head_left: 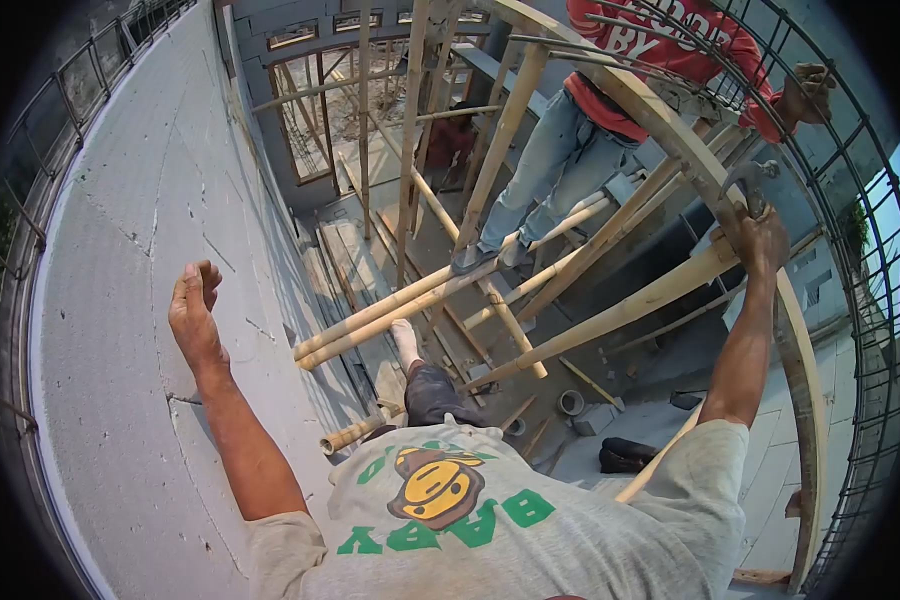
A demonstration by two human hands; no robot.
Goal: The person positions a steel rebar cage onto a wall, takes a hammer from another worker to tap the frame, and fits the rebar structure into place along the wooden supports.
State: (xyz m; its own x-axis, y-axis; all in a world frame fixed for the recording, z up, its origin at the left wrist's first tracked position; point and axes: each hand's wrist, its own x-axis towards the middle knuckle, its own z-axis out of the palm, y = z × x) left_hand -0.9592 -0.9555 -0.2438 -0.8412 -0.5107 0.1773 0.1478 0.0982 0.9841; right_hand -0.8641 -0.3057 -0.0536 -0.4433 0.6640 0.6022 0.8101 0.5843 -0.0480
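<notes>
My left hand (pixel 198 312) is raised in front of the grey block wall (pixel 120 330) on the left, its fingers curled with a gap to the thumb and nothing seen in them. On the right, my right hand (pixel 758 238) is closed around a hammer (pixel 750 180), its metal head showing above the fist. That fist is beside the long curved wooden board (pixel 705 165) and just above the top end of a bamboo pole (pixel 660 290). The hammer's handle is mostly hidden by my fingers.
A co-worker in a red top and jeans (pixel 560 150) stands on paired bamboo poles (pixel 400 310). Another person (pixel 452 138) is lower down. Rebar cages (pixel 860 200) run along the right and far left. Upright poles (pixel 500 150) cross the middle. A bucket (pixel 571 402) sits below.
</notes>
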